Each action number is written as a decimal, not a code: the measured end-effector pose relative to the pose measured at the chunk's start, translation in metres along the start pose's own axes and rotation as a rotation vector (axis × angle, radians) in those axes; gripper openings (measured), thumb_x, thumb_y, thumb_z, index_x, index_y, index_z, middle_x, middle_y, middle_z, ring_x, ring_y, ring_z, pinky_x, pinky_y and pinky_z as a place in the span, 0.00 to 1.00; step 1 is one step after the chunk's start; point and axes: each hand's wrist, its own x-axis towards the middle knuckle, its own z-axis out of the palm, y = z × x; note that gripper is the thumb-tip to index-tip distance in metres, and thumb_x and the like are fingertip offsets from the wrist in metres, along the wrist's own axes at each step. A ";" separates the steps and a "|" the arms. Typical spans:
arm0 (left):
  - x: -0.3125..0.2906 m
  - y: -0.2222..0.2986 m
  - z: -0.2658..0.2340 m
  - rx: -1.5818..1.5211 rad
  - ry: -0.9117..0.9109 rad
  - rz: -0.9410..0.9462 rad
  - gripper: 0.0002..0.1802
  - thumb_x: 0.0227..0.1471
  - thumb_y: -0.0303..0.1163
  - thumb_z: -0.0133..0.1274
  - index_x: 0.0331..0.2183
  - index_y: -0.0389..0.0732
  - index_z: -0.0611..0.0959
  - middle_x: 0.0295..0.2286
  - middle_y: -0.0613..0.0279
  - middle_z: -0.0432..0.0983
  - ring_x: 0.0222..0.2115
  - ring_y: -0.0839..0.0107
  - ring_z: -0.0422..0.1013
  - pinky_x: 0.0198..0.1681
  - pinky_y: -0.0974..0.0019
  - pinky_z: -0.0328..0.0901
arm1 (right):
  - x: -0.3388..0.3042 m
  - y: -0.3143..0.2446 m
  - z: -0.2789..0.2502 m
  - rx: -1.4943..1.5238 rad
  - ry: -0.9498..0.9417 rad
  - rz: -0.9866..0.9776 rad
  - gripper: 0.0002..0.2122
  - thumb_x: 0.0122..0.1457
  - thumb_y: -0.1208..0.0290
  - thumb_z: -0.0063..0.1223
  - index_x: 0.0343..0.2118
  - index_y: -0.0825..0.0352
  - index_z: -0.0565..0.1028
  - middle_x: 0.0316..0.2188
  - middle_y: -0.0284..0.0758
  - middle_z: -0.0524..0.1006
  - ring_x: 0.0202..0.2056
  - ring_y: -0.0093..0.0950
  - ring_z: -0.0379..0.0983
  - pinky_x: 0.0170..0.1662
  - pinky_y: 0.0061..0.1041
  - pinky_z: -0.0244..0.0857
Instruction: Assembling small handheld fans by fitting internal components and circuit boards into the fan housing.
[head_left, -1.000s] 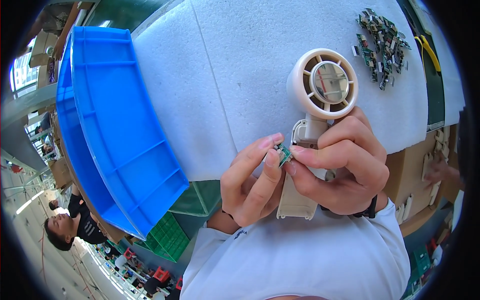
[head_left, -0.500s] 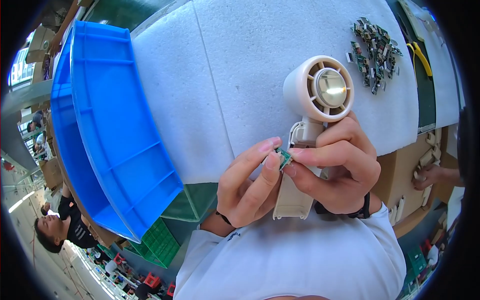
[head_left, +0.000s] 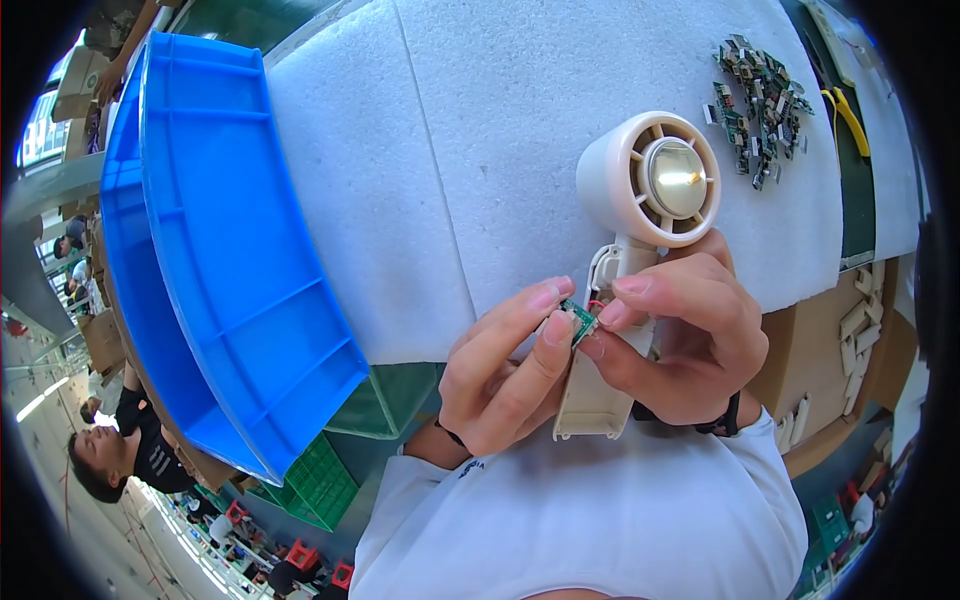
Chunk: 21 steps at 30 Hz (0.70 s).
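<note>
A cream handheld fan (head_left: pixel 610 190) with a round, shiny-centred head lies at an angle in front of my chest, its handle shell (head_left: pixel 590 400) open. My right hand (head_left: pixel 690 340) is wrapped behind the fan's neck and handle, thumb and index finger bent toward the opening. Between the thumb and fingertips of my left hand (head_left: pixel 510 365) is a small green circuit board (head_left: pixel 580 318), held just over the handle. A short red wire (head_left: pixel 597 303) shows beside the board, near my right fingertips. Whether those fingertips pinch the wire or the board's edge, I cannot tell.
A pile of small circuit boards (head_left: pixel 765 110) lies on the white foam sheet (head_left: pixel 500 130). Yellow-handled pliers (head_left: pixel 850 122) are at the far right. A large blue bin (head_left: pixel 230 240) stands at left; a cardboard box (head_left: pixel 800 360) with cream parts is at right.
The fan, the board and both hands sit slightly farther right. The red wire has come into sight by my right fingertips. Another person's hand has left the cardboard box.
</note>
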 end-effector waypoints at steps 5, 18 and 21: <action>-0.001 -0.001 0.001 0.002 0.013 0.019 0.21 0.41 0.14 0.65 0.42 0.24 0.80 0.42 0.41 0.72 0.37 0.48 0.78 0.40 0.59 0.78 | 0.000 0.001 0.001 0.001 -0.006 -0.008 0.20 0.43 0.81 0.69 0.42 0.67 0.76 0.28 0.32 0.80 0.30 0.24 0.75 0.47 0.27 0.62; -0.004 -0.002 0.001 0.004 0.006 0.022 0.19 0.43 0.13 0.63 0.41 0.24 0.80 0.41 0.40 0.71 0.36 0.47 0.78 0.40 0.58 0.79 | -0.002 0.001 0.001 0.016 0.022 0.012 0.19 0.41 0.80 0.71 0.38 0.65 0.78 0.28 0.31 0.80 0.31 0.27 0.76 0.48 0.32 0.64; -0.006 -0.002 0.003 -0.009 0.028 0.029 0.18 0.43 0.13 0.62 0.40 0.23 0.80 0.41 0.40 0.72 0.36 0.47 0.78 0.40 0.57 0.79 | -0.005 0.000 -0.001 0.007 0.012 0.025 0.18 0.41 0.80 0.72 0.38 0.63 0.79 0.28 0.31 0.80 0.32 0.28 0.76 0.49 0.34 0.65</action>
